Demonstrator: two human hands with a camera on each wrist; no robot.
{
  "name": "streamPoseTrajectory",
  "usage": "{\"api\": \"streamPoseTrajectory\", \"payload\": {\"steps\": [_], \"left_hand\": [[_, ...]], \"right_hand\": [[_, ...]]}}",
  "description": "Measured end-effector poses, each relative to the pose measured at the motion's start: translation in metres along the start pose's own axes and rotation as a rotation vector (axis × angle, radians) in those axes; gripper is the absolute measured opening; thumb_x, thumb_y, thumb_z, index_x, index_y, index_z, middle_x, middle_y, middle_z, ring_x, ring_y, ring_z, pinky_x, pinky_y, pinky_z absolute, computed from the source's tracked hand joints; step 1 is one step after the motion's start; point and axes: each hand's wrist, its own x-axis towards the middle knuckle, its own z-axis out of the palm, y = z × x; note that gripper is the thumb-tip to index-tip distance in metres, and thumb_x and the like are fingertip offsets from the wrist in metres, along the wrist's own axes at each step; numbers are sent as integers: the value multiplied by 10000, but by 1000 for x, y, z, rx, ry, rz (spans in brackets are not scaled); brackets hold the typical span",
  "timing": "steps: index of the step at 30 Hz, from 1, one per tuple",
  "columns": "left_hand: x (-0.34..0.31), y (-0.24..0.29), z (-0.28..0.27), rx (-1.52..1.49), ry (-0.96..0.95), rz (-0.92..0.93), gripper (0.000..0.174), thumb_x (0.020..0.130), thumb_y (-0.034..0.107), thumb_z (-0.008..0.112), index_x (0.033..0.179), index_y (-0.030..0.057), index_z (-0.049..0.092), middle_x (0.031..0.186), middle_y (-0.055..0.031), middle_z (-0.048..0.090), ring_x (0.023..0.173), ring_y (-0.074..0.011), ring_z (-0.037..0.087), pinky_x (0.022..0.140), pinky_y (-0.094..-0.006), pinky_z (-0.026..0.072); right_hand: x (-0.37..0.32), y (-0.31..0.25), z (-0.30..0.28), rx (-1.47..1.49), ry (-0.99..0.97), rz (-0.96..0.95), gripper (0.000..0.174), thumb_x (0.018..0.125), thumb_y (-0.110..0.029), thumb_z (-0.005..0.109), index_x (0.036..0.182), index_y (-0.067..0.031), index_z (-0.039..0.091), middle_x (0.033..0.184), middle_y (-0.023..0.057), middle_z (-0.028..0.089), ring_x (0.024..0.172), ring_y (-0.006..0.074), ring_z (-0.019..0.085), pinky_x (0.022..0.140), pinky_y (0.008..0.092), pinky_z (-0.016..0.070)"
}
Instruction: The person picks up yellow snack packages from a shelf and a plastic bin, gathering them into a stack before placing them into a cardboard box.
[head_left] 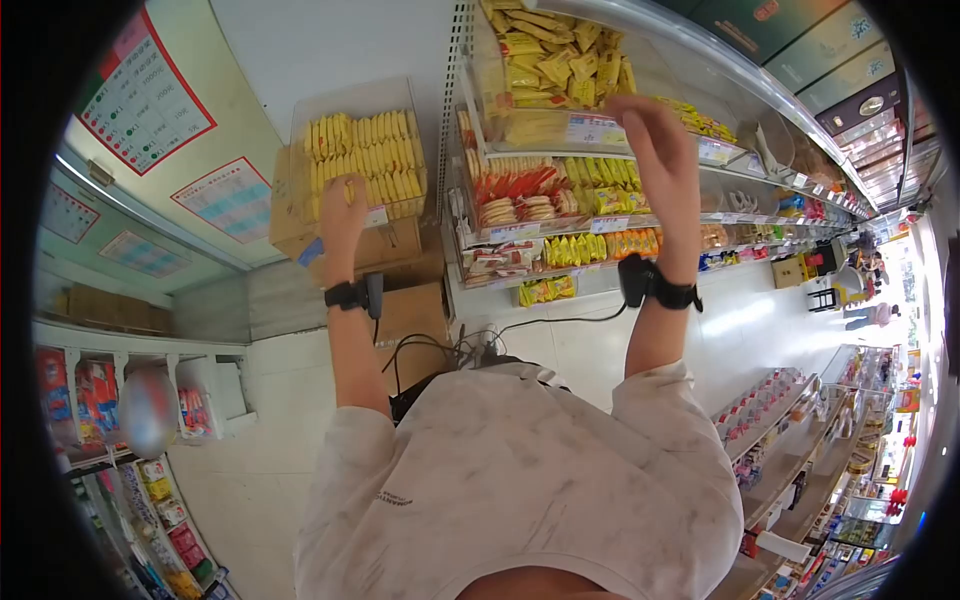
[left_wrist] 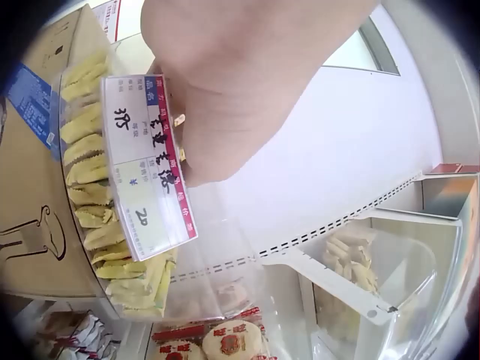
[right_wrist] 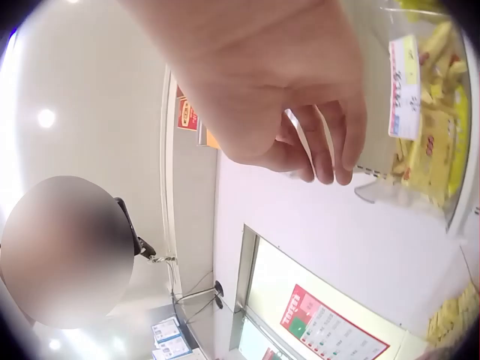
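Observation:
In the head view, my left hand (head_left: 343, 212) is at the front of a clear bin (head_left: 408, 208) filled with rows of yellow packets (head_left: 375, 150). The left wrist view has that hand (left_wrist: 232, 97) behind the bin's price card (left_wrist: 146, 165); its fingertips are mostly hidden, so a grip on a packet cannot be confirmed. My right hand (head_left: 660, 150) is raised before the upper shelf, near a clear bin of loose yellow packets (head_left: 560, 60). Seen from the right wrist, this hand (right_wrist: 277, 97) has loosely bent fingers (right_wrist: 322, 161) and no object visible in it.
Shelves of red, yellow and orange packets (head_left: 600, 243) run along the right of the bin. Cardboard boxes (head_left: 415, 320) stand below it. A cable (head_left: 560, 320) links the two wrist straps. More shelving (head_left: 790, 420) stands at the lower right, with people farther off.

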Motion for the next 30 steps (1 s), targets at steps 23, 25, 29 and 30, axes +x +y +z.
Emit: {"api": "streamPoseTrajectory", "payload": {"steps": [23, 25, 29, 30], "left_hand": [[-52, 262, -21, -398, -239, 275, 107, 947, 15, 679, 1013, -66, 705, 939, -112, 693, 788, -174, 662, 735, -270, 521], [-52, 263, -20, -408, -232, 269, 107, 950, 20, 679, 1011, -65, 707, 937, -111, 694, 780, -169, 657, 730, -269, 519], [-52, 268, -17, -446, -246, 234, 106, 959, 29, 675, 1003, -59, 716, 941, -108, 701, 776, -151, 652, 723, -268, 516], [-52, 269, -16, -460, -252, 224, 106, 961, 31, 674, 999, -58, 719, 942, -107, 704, 776, -146, 652, 722, -268, 516]], "right_hand": [[69, 54, -54, -350, -202, 182, 211, 929, -242, 717, 1003, -46, 737, 909, 135, 724, 899, 223, 718, 797, 391, 555], [62, 60, -52, -74, -93, 96, 150, 923, -139, 708, 1034, -38, 723, 1032, 120, 727, 1007, 208, 700, 838, 370, 562], [51, 58, -48, 266, 34, -21, 193, 925, -10, 669, 1115, -22, 693, 1259, 102, 678, 1189, 210, 634, 938, 344, 551], [49, 59, -48, 310, 18, -47, 204, 929, -10, 665, 1132, -16, 683, 1278, 111, 666, 1197, 212, 629, 940, 339, 548]]}}
